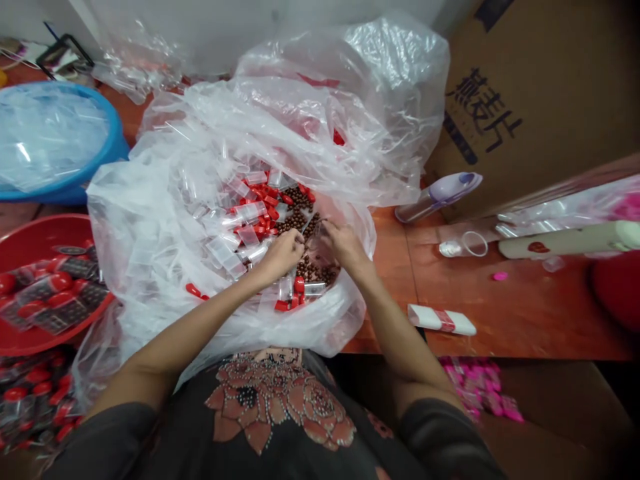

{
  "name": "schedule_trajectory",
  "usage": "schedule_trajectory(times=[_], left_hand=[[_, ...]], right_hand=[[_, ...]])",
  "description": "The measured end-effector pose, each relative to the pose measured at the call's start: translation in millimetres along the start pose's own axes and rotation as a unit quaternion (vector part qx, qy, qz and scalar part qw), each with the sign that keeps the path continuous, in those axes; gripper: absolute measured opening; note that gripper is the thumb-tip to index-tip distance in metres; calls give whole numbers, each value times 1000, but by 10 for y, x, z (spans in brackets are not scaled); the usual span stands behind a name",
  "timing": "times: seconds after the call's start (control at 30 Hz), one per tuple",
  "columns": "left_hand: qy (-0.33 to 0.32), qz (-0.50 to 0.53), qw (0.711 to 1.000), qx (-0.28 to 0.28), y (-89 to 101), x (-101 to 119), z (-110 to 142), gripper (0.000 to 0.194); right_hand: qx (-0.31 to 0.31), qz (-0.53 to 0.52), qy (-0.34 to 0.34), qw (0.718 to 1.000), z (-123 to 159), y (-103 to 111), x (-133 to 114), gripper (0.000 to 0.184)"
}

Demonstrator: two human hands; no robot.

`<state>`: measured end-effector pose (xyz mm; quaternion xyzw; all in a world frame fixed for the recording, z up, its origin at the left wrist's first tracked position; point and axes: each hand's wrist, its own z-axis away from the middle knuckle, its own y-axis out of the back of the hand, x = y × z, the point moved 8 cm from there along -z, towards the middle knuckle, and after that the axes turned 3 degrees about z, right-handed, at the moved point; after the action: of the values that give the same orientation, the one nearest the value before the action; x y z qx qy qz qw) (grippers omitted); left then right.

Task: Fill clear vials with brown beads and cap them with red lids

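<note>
Crowding both hands (pixel 290 252): beads (pixel 296 220), red caps (pixel 270 199), plastic bag (pixel 150 280).

A pale wall (pixel 215 27) rises behind an orange-red table (pixel 530 313).

Heaped with small, round brown beads (pixel 296 220) — loose, beside glossy red caps (pixel 299 285) and clear plastic containers (pixel 225 257) — tumbled at mixed angles in a translucent plastic bag (pixel 145 267).
</note>
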<state>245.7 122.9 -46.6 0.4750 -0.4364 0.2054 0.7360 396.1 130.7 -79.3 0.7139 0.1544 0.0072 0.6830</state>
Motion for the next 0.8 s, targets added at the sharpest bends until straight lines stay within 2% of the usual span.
schedule_trajectory(times=[0.1,0.17,0.27,0.4,0.5,0.6,0.8], left_hand=[[51,-140,989,10,-154,-321,-227,24],[67,-188,980,5,-179,-382,-277,24],[83,-209,974,2,-145,-414,-291,18],[80,-196,977,3,-102,-485,-294,21],[82,-156,984,15,-85,-552,-288,19],[82,-95,991,33,-60,-569,-261,14],[88,-19,996,18,-40,-533,-195,12]], right_hand=[[-12,40,7,999,-268,105,91,38],[-37,64,34,997,-397,121,81,37],[-86,85,88,989,-471,73,27,39],[-130,46,163,977,-393,-16,-89,44],[-134,12,186,973,-284,-16,-179,45],[-126,-16,154,980,-198,39,-207,46],[-127,-42,93,987,-143,52,-158,51]])
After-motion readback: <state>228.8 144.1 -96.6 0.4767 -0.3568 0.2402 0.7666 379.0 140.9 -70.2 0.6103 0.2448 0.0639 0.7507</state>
